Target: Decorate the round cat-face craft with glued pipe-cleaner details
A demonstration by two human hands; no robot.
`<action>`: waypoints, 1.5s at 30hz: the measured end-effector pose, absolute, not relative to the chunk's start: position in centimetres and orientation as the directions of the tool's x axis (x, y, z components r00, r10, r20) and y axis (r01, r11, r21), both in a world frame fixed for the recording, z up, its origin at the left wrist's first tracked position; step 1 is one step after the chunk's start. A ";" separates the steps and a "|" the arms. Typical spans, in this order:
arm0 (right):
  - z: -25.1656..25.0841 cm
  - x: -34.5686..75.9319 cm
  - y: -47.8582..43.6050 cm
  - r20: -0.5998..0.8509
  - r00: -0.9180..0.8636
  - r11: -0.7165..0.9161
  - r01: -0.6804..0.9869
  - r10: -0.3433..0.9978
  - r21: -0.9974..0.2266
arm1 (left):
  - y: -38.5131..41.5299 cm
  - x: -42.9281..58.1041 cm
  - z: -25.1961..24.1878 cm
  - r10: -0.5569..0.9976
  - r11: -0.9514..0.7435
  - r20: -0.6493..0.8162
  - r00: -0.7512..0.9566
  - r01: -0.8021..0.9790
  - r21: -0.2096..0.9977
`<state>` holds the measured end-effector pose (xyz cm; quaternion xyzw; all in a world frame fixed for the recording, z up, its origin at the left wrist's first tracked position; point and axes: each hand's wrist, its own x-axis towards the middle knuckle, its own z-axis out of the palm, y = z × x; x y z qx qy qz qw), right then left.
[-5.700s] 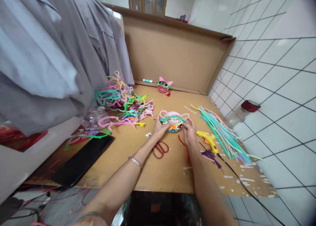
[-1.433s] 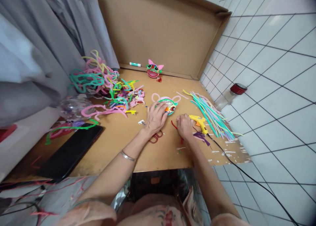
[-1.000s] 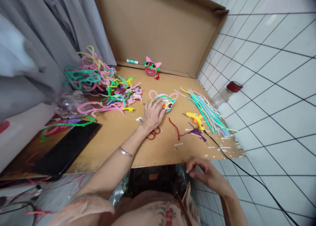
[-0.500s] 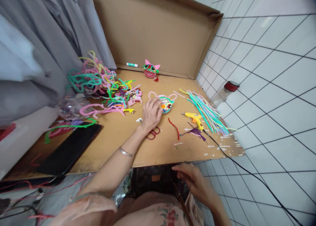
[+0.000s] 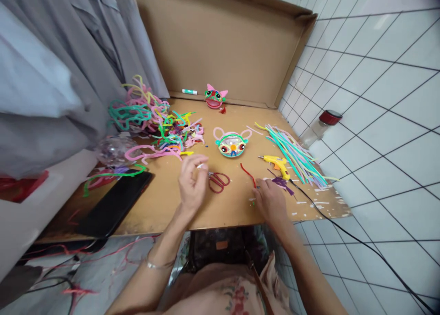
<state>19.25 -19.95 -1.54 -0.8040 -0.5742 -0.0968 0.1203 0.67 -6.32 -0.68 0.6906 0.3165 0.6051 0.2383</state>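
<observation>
My left hand is raised just left of the red-handled scissors, its fingers curled round something small and white that I cannot make out. My right hand is low on the table, its fingers together at the lower end of a red fuzzy stem; whether they grip it is unclear. Beyond both hands lies a round animal face with pink loop ears, two eyes and an orange nose. The yellow glue gun lies right of it, near purple scraps.
Tangled fuzzy stems and a black phone are at the left. Straight stems and a red-lidded jar stand right. A finished-looking face and a marker lie by the cardboard.
My left hand has left the animal face and moved toward me, its fingers now curled. My right hand has come up from below the table edge to the red stem.
</observation>
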 end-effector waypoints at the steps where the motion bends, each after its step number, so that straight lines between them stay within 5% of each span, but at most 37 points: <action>1: -1.7 19.1 -19.1 0.264 0.326 -0.331 0.943 0.908 -0.025 | -6.9 0.3 -1.6 0.728 -0.686 0.661 0.185 0.201 0.699; 5: -2.5 18.4 -16.5 0.171 0.332 -0.353 0.929 0.928 0.112 | -8.3 0.0 -4.8 0.713 -0.700 0.514 0.477 0.436 0.566; 9: -3.0 18.1 -15.7 0.139 0.371 -0.389 0.912 0.918 0.132 | -8.5 0.5 -5.8 0.693 -0.716 0.409 0.594 0.498 0.489; 17: -3.9 17.7 -17.3 0.222 0.398 -0.410 0.912 0.890 0.009 | -8.7 0.9 -5.8 0.618 -0.767 0.422 0.663 0.393 0.507; 25: -5.0 16.4 -18.2 0.367 0.406 -0.338 0.911 0.837 -0.237 | -9.0 -0.1 -5.0 0.501 -0.793 0.407 0.764 0.216 0.570; 31: -5.5 16.5 -18.2 0.460 0.345 -0.147 0.899 0.818 -0.414 | -9.0 -0.2 -4.6 0.412 -0.801 0.407 0.815 0.111 0.588; 39: -6.5 16.7 -17.9 0.418 0.321 -0.130 0.897 0.850 -0.423 | -9.2 -0.6 -4.0 0.337 -0.791 0.386 0.858 0.036 0.611; 45: -6.6 16.7 -17.8 0.360 0.323 -0.182 0.909 0.875 -0.374 | -9.3 -0.5 -4.8 0.459 -0.776 0.358 0.813 0.171 0.606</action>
